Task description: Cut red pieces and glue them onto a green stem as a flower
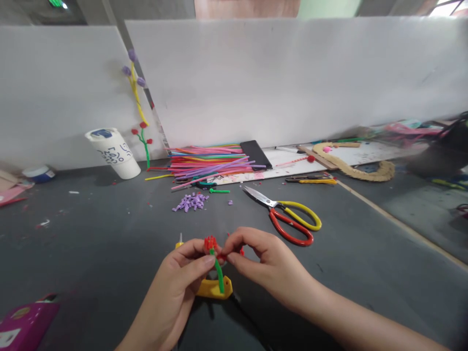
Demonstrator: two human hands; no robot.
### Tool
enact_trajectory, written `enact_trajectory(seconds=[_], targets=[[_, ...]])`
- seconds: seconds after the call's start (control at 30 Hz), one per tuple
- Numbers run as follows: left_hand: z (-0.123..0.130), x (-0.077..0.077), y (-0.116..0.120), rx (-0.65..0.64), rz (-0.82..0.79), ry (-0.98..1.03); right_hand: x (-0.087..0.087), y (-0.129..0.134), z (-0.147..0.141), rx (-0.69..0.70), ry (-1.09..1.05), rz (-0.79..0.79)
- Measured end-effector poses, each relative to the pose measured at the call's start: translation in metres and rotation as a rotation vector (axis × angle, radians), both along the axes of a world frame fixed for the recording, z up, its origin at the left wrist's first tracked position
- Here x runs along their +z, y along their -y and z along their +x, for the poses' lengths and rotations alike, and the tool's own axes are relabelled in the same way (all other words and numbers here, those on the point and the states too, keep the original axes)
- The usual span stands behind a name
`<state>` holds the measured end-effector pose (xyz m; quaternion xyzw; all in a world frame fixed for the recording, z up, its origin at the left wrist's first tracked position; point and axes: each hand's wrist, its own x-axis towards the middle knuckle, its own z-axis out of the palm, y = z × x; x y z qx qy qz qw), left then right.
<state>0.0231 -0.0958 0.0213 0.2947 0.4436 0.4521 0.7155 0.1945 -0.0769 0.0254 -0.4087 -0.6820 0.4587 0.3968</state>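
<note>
Near the lower middle, my left hand (pixel 183 278) pinches a small flower with a red tufted head (pixel 210 243) and a green fuzzy stem (pixel 220 277) that hangs down. Close on its right, my right hand (pixel 268 265) has thumb and index finger together on a small red piece (pixel 222 256) beside the flower. A yellow glue gun (pixel 215 288) lies beneath my left hand, partly covered by it. Beyond my hands is a pile of small purple pieces (pixel 190 202). Scissors (pixel 281 214) with one yellow and one red handle lie open to the right.
Coloured pipe cleaners (pixel 208 163) lie at the back beside a black phone (pixel 256 154). A white cup (pixel 116 153) leans at the back left, near small fuzzy flowers. A purple box (pixel 29 324) sits front left; a tan curved piece (pixel 351 168) lies back right.
</note>
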Motion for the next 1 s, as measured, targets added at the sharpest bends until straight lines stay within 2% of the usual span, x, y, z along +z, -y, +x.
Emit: enact_trajectory(seconds=[0.1,0.4,0.67,1.0], targets=[[0.0,0.0,0.001,-0.002,-0.034,-0.019,0.003,-0.001,0.004,-0.003,0.034,0.044],[0.002,0.004,0.004,-0.073,-0.041,-0.069,0.014,0.004,0.009,-0.054,0.067,-0.019],[0.006,0.006,0.004,-0.057,-0.024,-0.195,0.015,0.008,0.012,0.051,0.177,0.08],[0.007,0.005,0.004,-0.13,-0.009,-0.239,0.016,0.006,0.014,0.029,0.256,0.176]])
